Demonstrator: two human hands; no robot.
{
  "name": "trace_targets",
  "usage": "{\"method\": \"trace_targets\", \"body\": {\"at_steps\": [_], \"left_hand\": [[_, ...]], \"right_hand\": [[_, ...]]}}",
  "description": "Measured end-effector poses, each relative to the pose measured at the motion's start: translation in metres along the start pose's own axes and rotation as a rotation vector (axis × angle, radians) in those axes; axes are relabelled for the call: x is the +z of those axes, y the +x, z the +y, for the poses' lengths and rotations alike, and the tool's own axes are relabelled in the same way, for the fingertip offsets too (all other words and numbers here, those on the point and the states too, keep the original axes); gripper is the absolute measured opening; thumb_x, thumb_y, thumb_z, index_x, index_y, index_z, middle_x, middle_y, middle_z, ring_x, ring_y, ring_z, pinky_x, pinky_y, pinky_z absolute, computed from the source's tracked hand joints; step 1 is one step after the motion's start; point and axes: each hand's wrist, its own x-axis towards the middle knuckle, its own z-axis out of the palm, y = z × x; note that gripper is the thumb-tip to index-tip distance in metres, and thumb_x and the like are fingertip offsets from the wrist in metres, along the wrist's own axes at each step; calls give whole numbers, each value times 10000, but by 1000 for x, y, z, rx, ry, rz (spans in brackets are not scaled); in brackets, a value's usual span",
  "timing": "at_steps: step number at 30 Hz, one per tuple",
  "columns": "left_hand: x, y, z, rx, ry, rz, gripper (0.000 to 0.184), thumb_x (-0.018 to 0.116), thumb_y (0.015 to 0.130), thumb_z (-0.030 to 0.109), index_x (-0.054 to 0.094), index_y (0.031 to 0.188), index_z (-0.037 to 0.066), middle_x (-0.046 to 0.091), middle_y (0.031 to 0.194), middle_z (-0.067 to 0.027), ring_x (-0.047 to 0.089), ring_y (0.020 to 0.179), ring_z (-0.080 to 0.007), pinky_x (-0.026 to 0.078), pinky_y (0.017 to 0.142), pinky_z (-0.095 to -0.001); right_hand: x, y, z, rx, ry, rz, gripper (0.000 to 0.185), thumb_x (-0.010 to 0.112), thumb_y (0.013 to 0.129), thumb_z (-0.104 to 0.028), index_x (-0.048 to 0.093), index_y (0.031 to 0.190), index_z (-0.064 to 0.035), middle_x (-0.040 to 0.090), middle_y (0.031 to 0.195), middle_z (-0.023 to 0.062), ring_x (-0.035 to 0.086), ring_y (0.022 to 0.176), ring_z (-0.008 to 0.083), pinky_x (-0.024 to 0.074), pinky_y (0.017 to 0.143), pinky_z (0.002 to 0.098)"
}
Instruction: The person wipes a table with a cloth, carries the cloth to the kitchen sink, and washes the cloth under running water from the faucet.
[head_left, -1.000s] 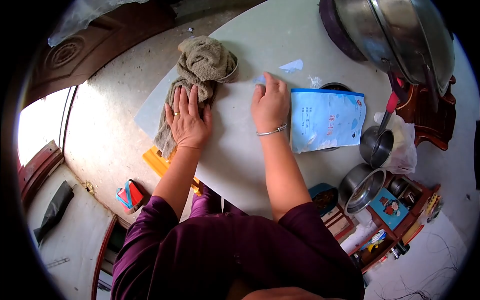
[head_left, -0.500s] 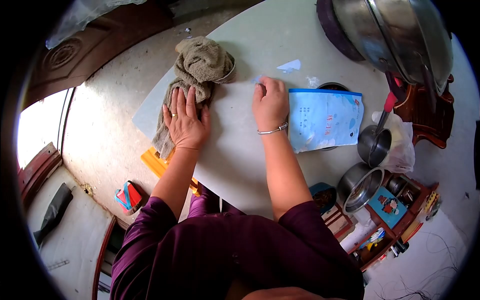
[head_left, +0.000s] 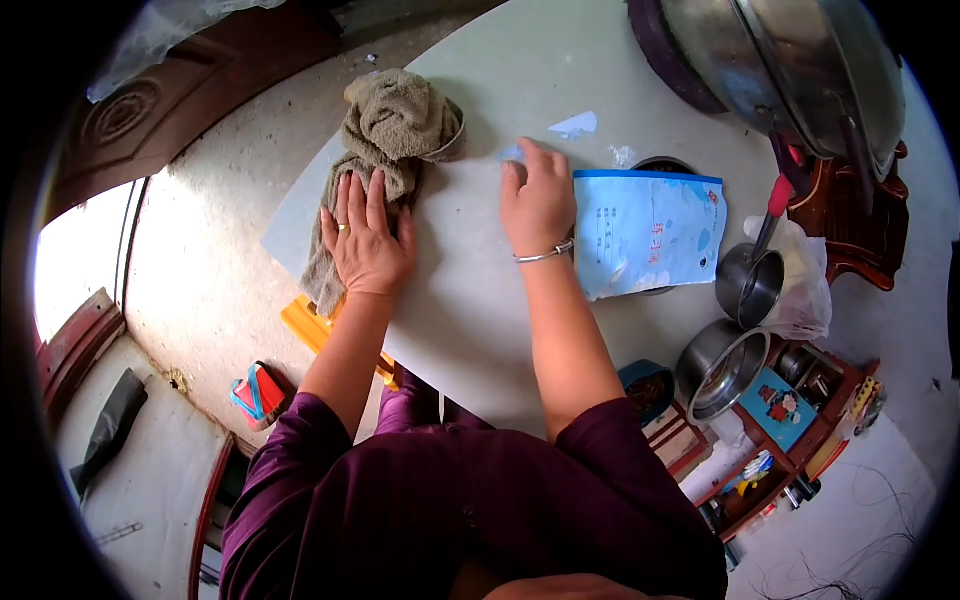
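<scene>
My left hand (head_left: 368, 240) lies flat with fingers spread on the hanging end of a brown-green towel (head_left: 400, 110). The towel's bunched upper part rests on a bowl, of which a thin rim (head_left: 459, 143) shows. My right hand (head_left: 540, 200), wearing a silver bangle, rests on the table with its fingers curled in. Whatever they hold, if anything, is hidden. Beside its thumb and index finger is a small blue scrap (head_left: 511, 154). Just right of this hand, a light-blue exercise book (head_left: 648, 235) covers most of a dark round pan (head_left: 665, 164).
The pale table (head_left: 460, 300) bears a white paper scrap (head_left: 574, 125) and a large metal pot (head_left: 790, 70). At right are a small saucepan (head_left: 750, 285), a steel bowl (head_left: 722, 375) and a plastic bag (head_left: 800, 280). A yellow stool (head_left: 305, 322) stands below the left edge.
My right hand has shifted slightly up the table, its fingertips now further up beside the blue scrap. My left hand stays flat on the towel. The whole view has moved a little.
</scene>
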Motion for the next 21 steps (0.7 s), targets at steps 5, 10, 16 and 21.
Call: {"method": "trace_targets", "body": {"at_steps": [5,10,16,21], "left_hand": [[-1,1,1,-4,4,-5,599,522,856,366,364,1403,180,402,1415,-120,293,1365,-255,134,1113,-504],[-5,2,3,11,37,-20,587,533,865,322,356,1395,141,377,1419,-143,304,1360,-268,157,1107,-500],[-3,1,3,18,27,-1,575,527,873,333,359,1390,148,372,1424,-140,302,1361,-264,154,1110,-494],[-2,1,1,25,46,-2,557,531,871,335,387,1377,152,400,1413,-130,307,1360,-249,153,1113,-486]], "right_hand": [[3,-3,7,-19,32,-71,285,645,780,-132,595,1050,-55,593,900,154,562,865,345,474,750,423],[-2,3,-3,-11,-37,-13,141,643,778,-132,614,902,-72,598,844,125,570,829,329,478,719,423],[5,-7,14,-43,43,-39,168,674,768,-160,599,898,-84,600,844,114,570,803,314,474,698,407],[2,-10,3,0,63,-19,240,688,751,-176,594,948,-76,594,886,124,561,857,323,460,748,422]]}}
